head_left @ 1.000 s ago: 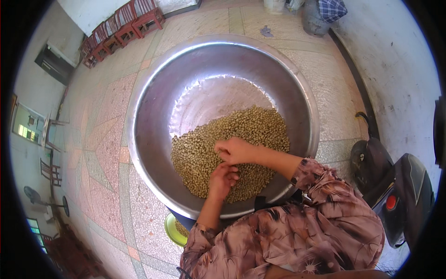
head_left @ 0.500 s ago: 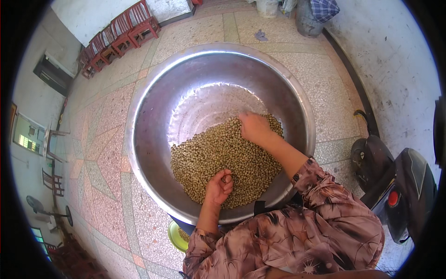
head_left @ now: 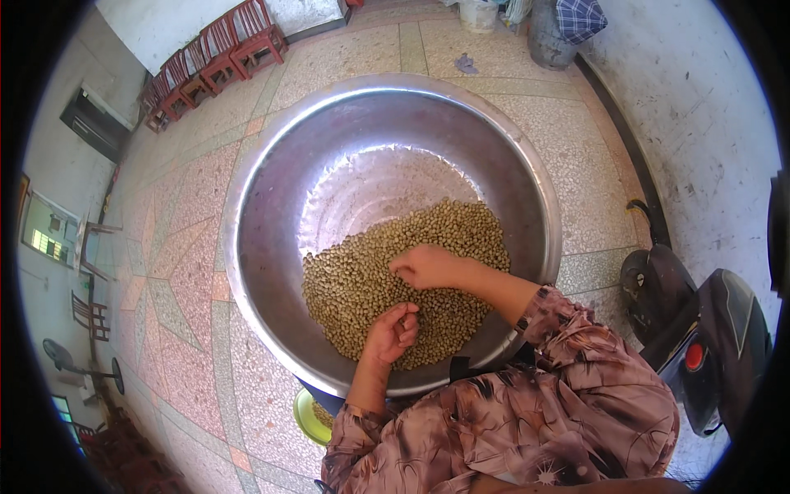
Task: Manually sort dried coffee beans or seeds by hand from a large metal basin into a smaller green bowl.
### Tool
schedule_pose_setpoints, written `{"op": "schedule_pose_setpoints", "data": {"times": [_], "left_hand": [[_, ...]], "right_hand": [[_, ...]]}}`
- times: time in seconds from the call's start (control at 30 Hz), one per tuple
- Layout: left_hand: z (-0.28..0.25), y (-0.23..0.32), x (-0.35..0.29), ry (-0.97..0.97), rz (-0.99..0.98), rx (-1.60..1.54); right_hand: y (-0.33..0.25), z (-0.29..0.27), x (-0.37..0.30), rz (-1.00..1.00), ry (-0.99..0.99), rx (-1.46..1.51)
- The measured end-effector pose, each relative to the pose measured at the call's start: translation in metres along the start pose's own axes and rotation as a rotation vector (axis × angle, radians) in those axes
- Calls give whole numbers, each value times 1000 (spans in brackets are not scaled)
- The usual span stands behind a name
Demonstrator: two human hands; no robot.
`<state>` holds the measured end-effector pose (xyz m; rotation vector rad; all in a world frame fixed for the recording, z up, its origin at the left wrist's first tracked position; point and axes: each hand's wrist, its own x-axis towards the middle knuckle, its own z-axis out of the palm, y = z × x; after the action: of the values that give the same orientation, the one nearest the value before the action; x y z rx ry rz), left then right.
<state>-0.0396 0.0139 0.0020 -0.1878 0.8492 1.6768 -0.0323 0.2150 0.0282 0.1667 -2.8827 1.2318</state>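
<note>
A wide, shallow metal basin [head_left: 267, 185] holds a broad heap of small, round, greenish-tan beans or seeds [head_left: 354, 263]; their exact kind is too small to tell. Over the near side of the heap is my left hand [head_left: 391, 333], palm turned up and fingers curled closed; whatever they may hold does not show. Slightly beyond it, my right hand [head_left: 428, 267] reaches in from the right, back upward, its fingers bunched together at the beans. Its fingertips are partly hidden. The two hands are close but apart.
Below the basin's near left rim stands a yellow-green bowl [head_left: 306, 418] with some beans in it. A dark scooter [head_left: 699, 346] is close on my right. Red wooden chairs [head_left: 218, 62] line the far left wall; a grey bin [head_left: 550, 37] stands at the far right.
My right hand has come back from the far right part of the heap, leftward and nearer to my left hand. My left hand has stayed almost in place, its fingers still curled.
</note>
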Motion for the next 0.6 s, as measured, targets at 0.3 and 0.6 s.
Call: {"op": "schedule_pose_setpoints", "data": {"times": [0.3, 0.6], "left_hand": [[1, 0, 0, 35, 30, 1], [1, 2, 0, 41, 54, -12]], "right_hand": [[24, -40, 14, 180, 421, -333], [27, -25, 14, 251, 333, -414]]}}
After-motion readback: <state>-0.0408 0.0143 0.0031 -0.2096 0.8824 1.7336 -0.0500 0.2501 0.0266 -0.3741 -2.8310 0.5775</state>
